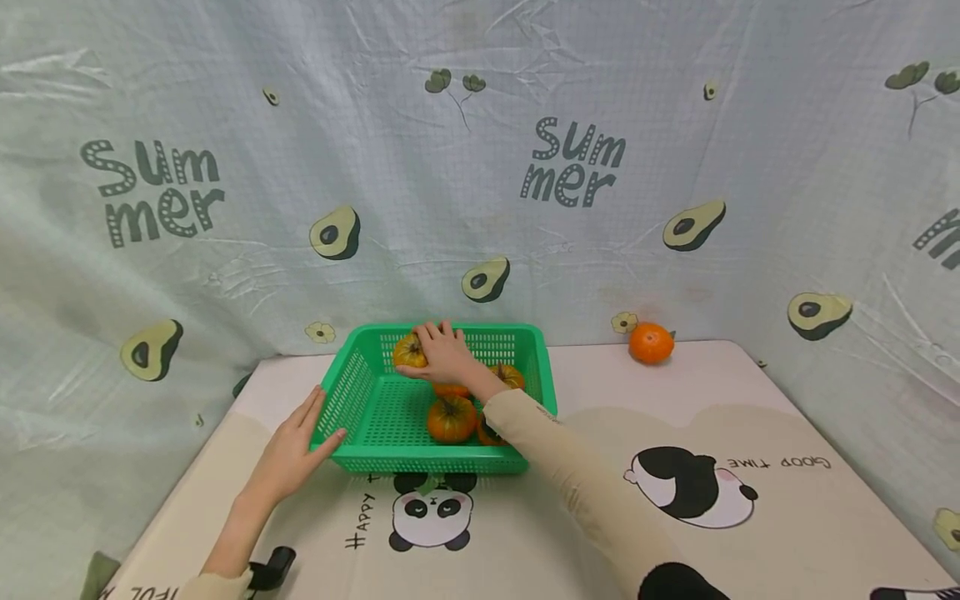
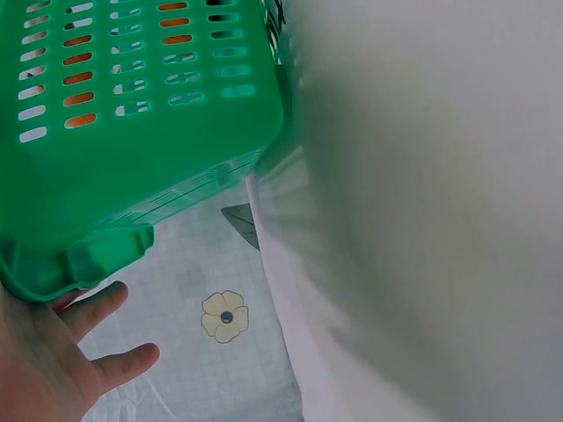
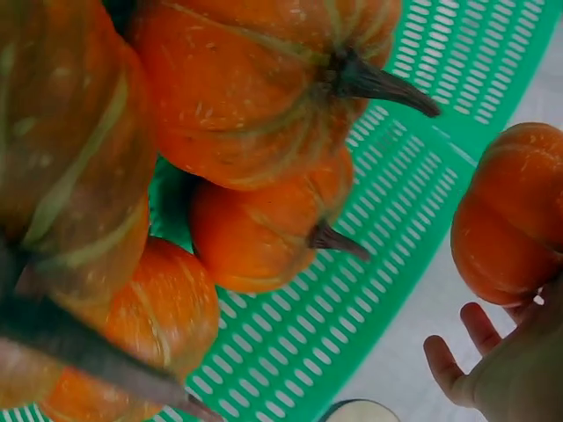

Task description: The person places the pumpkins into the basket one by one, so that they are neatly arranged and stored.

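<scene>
A green plastic basket (image 1: 431, 458) with slotted walls stands on the table, several small orange pumpkins (image 1: 452, 419) lying in its right half. My right hand (image 1: 448, 358) reaches over them and holds a yellow-orange pumpkin (image 1: 409, 351) near the basket's back wall. In the right wrist view, that held pumpkin (image 3: 510, 215) is at the right edge, beyond the dark-stemmed pumpkins (image 3: 264, 88). Fingers extended, my left hand (image 1: 288, 454) is at the basket's left front corner. The left wrist view shows this hand (image 2: 48, 360) beside the basket's rim (image 2: 84, 264), its fingers partly behind it.
A round orange fruit or pumpkin (image 1: 651, 342) sits at the table's back right, close to the curtain. The pale tablecloth (image 1: 570, 533) has panda prints. A hanging cloth (image 1: 420, 167) with avocado prints closes off the back and both sides.
</scene>
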{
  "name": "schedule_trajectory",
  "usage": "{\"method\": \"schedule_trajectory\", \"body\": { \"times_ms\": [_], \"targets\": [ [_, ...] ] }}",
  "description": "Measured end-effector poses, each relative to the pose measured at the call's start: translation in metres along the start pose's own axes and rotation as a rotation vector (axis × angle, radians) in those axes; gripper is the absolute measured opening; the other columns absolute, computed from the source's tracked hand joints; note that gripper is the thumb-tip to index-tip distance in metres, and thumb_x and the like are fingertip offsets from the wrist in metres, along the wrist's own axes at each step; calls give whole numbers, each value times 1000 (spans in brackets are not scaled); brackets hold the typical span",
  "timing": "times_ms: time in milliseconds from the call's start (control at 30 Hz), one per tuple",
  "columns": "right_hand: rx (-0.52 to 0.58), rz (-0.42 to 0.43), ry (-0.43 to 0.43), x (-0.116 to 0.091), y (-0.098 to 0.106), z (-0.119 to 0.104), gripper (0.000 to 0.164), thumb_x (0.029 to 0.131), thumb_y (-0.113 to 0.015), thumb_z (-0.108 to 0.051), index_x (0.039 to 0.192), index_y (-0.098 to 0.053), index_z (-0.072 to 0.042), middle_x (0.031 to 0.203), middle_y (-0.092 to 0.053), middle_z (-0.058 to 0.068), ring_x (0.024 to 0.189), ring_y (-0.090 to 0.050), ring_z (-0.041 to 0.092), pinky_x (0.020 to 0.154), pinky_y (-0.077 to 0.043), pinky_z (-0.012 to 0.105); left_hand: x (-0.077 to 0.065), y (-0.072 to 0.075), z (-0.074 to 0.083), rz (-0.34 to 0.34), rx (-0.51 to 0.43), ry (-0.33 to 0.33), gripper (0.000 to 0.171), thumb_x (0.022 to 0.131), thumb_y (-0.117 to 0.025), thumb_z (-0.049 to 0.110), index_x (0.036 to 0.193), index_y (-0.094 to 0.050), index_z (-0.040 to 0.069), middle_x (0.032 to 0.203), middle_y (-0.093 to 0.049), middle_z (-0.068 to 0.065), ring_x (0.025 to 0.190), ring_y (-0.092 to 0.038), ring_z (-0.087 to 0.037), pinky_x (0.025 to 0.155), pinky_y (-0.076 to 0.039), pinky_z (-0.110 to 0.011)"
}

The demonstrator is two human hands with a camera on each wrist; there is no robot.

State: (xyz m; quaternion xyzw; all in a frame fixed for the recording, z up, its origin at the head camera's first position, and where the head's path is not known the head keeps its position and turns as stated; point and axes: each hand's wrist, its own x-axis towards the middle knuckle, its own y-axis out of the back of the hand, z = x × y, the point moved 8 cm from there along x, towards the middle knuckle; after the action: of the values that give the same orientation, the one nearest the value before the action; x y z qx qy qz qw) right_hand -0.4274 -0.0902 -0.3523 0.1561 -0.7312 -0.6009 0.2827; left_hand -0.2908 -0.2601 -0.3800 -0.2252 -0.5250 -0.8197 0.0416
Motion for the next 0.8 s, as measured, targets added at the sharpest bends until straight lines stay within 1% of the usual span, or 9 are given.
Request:
{"method": "schedule_trajectory", "body": {
  "times_ms": [133, 300, 433, 633, 733, 800],
  "targets": [
    [-14, -91, -16, 9, -15, -1, 71, 84, -39, -62, 139, -28, -19, 136, -35, 0, 117, -31, 23, 95, -31, 45, 1, 0, -1, -7, -3, 2, 73, 87, -53, 35, 137, -24, -9, 141, -25, -28, 124, -31, -47, 97, -30, -57],
    [-15, -168, -22, 15, -30, -1, 72, 84, -41, -61, 140, -25, -20, 140, -32, -1, 123, -28, 24, 101, -27, 49, 1, 0, -1, -9, -2, 6, 73, 87, -53, 36, 137, -25, -10, 141, -26, -29, 124, -31, -47, 96, -30, -57],
    [-52, -192, -36, 19, -37, 1, 72, 83, -44, -61, 140, -27, -20, 140, -33, -1, 125, -28, 24, 102, -27, 49, 2, 0, -1, -14, -1, 6, 73, 87, -53, 36, 137, -24, -9, 142, -25, -28, 124, -31, -47, 97, -30, -57],
    [-116, -221, -38, 23, -43, -1, 73, 83, -43, -62, 140, -25, -21, 142, -31, 0, 128, -26, 24, 105, -25, 50, 2, 1, -1, -15, -7, 6, 73, 87, -53, 36, 138, -24, -9, 142, -25, -28, 124, -31, -47, 96, -30, -57],
    [-153, -239, -35, 24, -47, -3, 74, 82, -43, -63, 141, -24, -22, 142, -30, 1, 129, -25, 24, 105, -26, 48, 2, 0, -2, -18, -7, 10, 73, 88, -53, 36, 137, -24, -9, 142, -25, -28, 124, -31, -48, 96, -30, -57],
    [-172, -243, -36, 25, -48, -4, 75, 81, -44, -64, 141, -24, -25, 139, -31, 3, 126, -27, 23, 102, -28, 47, 2, 0, -2, -21, -8, 13, 73, 88, -53, 36, 138, -23, -9, 142, -25, -28, 124, -31, -48, 96, -30, -57]
  ]
}}
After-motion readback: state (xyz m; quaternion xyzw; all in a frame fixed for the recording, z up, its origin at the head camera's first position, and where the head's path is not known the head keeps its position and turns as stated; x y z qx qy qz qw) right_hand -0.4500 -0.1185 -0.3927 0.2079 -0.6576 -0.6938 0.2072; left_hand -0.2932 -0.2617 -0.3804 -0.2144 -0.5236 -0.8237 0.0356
